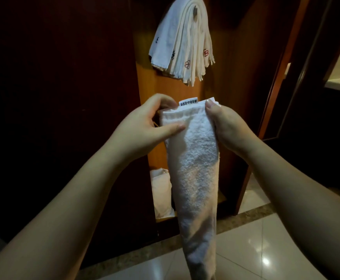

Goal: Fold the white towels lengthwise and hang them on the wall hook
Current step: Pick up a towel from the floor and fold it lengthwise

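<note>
I hold the white towel (193, 162) by its top edge, already folded into a long narrow strip that hangs straight down in front of me toward the tiled floor (266, 249). My left hand (145, 126) grips the top left corner, thumb pressed flat across the front of the cloth and the other fingers curled round behind it. My right hand (223, 122) pinches the top right corner, thumb tip on the hem beside the small label (188, 102) that sticks up from the edge. Both hands are clamped on the towel, with the folded width stretched between them.

To do this step well, I judge that I should keep the hem level and the layers squared at both corners, so the fold does not slide open as I lift. The lower end looks a little twisted and narrower, so a light shake or a smoothing pass may help before hanging.

Above, the wall hook (195, 11) already carries a thick bundle of hung towels (183, 43), draped over it against the wooden panel (161, 87). The hook itself is mostly hidden by them, so I expect little free room, and I would drape mine over the top at about its middle.

Both forearms reach forward, wrists bent slightly inward, hands near each other and well below the hook
</note>
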`<state>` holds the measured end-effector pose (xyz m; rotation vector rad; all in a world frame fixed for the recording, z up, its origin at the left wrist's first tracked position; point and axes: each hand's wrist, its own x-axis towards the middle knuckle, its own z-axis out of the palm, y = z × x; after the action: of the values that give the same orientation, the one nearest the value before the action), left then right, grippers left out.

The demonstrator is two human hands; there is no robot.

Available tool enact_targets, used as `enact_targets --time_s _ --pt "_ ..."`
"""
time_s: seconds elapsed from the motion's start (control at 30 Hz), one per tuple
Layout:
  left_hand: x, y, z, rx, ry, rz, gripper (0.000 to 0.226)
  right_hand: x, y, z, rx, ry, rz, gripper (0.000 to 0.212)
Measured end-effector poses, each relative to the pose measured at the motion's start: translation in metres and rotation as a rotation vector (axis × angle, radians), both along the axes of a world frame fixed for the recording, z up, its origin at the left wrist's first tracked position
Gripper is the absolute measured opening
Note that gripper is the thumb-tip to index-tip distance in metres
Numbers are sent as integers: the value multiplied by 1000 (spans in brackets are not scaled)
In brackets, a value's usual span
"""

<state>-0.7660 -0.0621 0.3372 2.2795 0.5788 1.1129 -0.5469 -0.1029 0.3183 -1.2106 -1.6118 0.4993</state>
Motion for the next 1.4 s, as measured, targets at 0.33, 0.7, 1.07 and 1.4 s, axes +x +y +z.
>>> enact_targets --time_s 0.33,0.7,1.07,1.4 --pt "3 10 1 -352 -107 -171 69 -3 8 -1 5 -1 43 64" --pt "36 28 -48 -928 -272 -289 29 -1 48 35 -130 552 67 52" --pt "37 49 2 -1133 -373 -8 14 -4 39 -136 -655 1079 507 96" --pt "43 61 14 -1146 -422 46 17 -22 2 -118 -253 342 -102 66"
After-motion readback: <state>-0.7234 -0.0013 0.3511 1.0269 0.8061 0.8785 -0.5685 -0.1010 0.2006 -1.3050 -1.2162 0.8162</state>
